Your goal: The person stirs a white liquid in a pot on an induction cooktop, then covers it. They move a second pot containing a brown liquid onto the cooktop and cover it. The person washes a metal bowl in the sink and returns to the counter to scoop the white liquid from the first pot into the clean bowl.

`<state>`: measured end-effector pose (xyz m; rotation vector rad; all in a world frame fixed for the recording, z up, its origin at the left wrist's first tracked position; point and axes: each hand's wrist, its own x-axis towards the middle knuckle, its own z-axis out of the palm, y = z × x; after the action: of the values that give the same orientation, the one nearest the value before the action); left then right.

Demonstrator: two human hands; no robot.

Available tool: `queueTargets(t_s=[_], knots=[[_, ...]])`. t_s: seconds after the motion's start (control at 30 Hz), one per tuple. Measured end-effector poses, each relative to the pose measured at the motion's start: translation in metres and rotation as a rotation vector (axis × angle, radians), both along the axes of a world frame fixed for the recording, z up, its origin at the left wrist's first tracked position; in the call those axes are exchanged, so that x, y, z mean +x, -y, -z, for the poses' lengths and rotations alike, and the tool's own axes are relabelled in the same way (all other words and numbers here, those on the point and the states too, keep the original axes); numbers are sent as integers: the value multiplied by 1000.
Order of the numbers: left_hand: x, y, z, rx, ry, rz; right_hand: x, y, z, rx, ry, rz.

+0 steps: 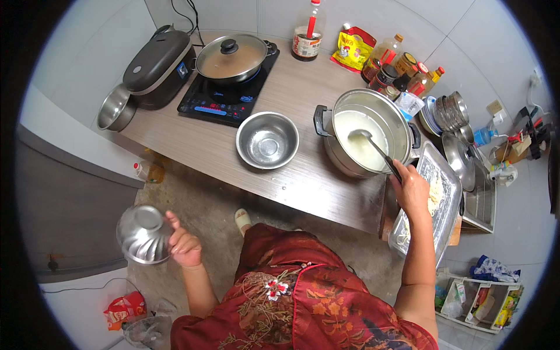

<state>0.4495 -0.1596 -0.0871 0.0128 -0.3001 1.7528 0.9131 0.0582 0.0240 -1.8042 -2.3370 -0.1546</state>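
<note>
My left hand [186, 245] grips the rim of a fluted metal bowl [146, 238], tipped so its base faces up, out over the floor left of my body. In my right hand [411, 186] is the dark handle of a metal ladle [376, 148]. The ladle's head rests in whitish, cloudy liquid [354, 124] inside a large two-handled steel pot [343, 162]. An unoccupied steel basin [267, 140] stands on the counter left of the pot. Right of the pot, partly behind my right forearm, lies a metal tray [450, 210] with pale noodle-like strands [436, 194] and white powder.
A lidded pan [232, 59] sits on an induction cooktop [214, 98], beside a dark rice cooker [159, 70]. Sauce bottles [383, 54] line the wall. Stacked bowls [450, 111] and a pot lid [458, 162] stand near the sink [481, 197]. The counter's front edge [284, 199] crosses before me.
</note>
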Motion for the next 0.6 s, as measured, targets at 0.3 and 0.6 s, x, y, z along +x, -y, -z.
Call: queueTargets(t_s=[0.3,0.6], knots=[[64,-44,7,-703,-604,247,13,-51,20,126,99,111],[89,-92,-9,-588,-792,489,30,-26,-35,-166,55,125]])
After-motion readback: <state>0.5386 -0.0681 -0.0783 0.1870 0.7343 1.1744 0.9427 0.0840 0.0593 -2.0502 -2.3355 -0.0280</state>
